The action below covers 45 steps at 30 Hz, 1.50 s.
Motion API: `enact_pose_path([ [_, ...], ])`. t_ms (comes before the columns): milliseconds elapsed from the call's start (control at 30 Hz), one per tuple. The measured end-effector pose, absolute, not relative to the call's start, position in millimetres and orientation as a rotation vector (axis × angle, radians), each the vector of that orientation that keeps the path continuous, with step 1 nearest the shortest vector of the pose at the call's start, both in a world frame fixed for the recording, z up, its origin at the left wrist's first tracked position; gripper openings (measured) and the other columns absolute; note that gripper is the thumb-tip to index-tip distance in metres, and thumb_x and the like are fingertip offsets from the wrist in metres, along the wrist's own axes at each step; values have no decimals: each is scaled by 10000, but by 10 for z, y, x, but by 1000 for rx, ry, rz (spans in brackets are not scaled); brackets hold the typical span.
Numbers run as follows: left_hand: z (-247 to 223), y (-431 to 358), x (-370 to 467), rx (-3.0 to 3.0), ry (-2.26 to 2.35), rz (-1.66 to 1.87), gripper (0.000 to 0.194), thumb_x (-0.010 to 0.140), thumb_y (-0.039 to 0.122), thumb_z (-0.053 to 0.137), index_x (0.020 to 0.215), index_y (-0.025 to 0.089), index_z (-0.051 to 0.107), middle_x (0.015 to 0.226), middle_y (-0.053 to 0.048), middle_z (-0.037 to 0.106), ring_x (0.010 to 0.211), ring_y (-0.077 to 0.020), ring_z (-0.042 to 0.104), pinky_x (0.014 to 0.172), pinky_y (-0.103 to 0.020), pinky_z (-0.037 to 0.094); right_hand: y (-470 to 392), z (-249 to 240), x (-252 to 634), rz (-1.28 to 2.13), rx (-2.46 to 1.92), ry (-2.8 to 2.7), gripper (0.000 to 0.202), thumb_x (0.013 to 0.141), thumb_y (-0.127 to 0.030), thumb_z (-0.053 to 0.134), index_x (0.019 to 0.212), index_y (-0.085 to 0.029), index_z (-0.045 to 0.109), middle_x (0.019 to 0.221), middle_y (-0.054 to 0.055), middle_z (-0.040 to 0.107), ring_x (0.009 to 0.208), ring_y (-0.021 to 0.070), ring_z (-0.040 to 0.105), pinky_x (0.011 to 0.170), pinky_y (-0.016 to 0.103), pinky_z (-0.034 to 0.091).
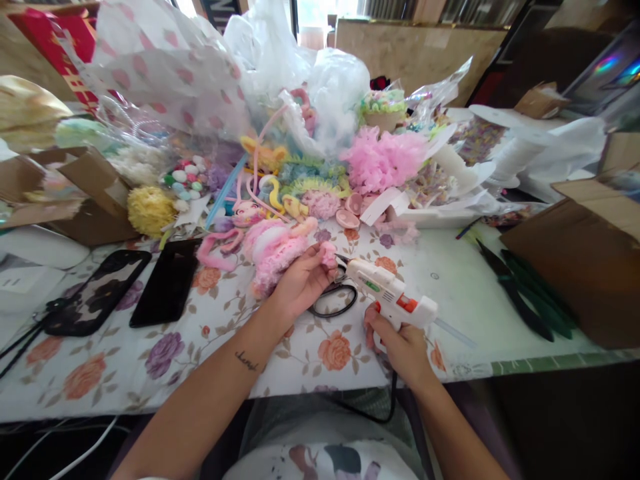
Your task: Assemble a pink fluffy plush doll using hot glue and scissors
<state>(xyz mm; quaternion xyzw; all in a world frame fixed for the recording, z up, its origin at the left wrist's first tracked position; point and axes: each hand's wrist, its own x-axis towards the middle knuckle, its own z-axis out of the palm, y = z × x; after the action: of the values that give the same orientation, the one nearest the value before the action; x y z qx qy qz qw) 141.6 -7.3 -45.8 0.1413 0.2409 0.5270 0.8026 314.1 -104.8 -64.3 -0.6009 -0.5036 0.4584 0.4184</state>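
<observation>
In my right hand [400,343] is a white glue gun [387,285] with an orange-red part on its side, its nozzle pointing left. A clear glue stick [455,332] juts from its back end. Between the fingertips of my left hand [307,277] is a small fluffy pink piece [328,255], right at the nozzle; I cannot tell whether they touch. Just left of that hand lies a larger fluffy pink bundle [275,250]. A black-handled tool [345,300], probably scissors, rests on the floral tablecloth [295,360] between my hands, partly hidden.
Two dark phones [165,283] lie at left beside an open cardboard box [95,193]. Craft pieces and plastic bags [175,73] crowd the back, with a pink fluffy heap [383,160]. At right are black shears [517,290], a brown box [575,267] and a white spool [515,153].
</observation>
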Motion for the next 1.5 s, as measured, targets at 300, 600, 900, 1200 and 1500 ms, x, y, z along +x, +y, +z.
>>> enact_pose_path([
  [300,-426,-80,1421,264,572,1135,142,856,11,520,813,129,585,697,6,544,567,-77,540,553,-203,476,-1057,-586,3134,1126,-1569,-1337,422,844,-488,557,538,-199,552,464,-4,551,467,129,503,495,249,397],
  [600,-459,-66,1405,273,548,1135,131,852,20,536,790,123,591,688,2,546,571,-79,543,557,-200,478,-1053,-626,3142,1150,-1566,-1317,425,841,-516,556,561,-196,561,477,3,566,470,134,512,488,252,405],
  [900,-484,-67,1411,316,505,1137,142,849,18,526,775,118,594,682,-3,531,601,-88,537,611,-223,485,-1052,-656,3138,1226,-1514,-1198,373,835,-487,590,617,-186,568,491,1,576,476,129,513,499,248,410],
  [1200,-487,-64,1405,326,527,1135,144,864,38,523,771,123,594,671,-8,541,581,-88,536,582,-208,477,-1056,-643,3148,1185,-1540,-1261,387,834,-504,581,607,-191,578,494,6,585,484,138,526,502,251,419],
  [1500,-412,-73,1419,244,543,1132,192,860,-25,462,797,111,582,710,-14,554,549,-63,531,548,-184,461,-1066,-571,3111,1136,-1577,-1315,408,830,-492,573,549,-198,544,492,-14,544,477,120,487,512,251,401],
])
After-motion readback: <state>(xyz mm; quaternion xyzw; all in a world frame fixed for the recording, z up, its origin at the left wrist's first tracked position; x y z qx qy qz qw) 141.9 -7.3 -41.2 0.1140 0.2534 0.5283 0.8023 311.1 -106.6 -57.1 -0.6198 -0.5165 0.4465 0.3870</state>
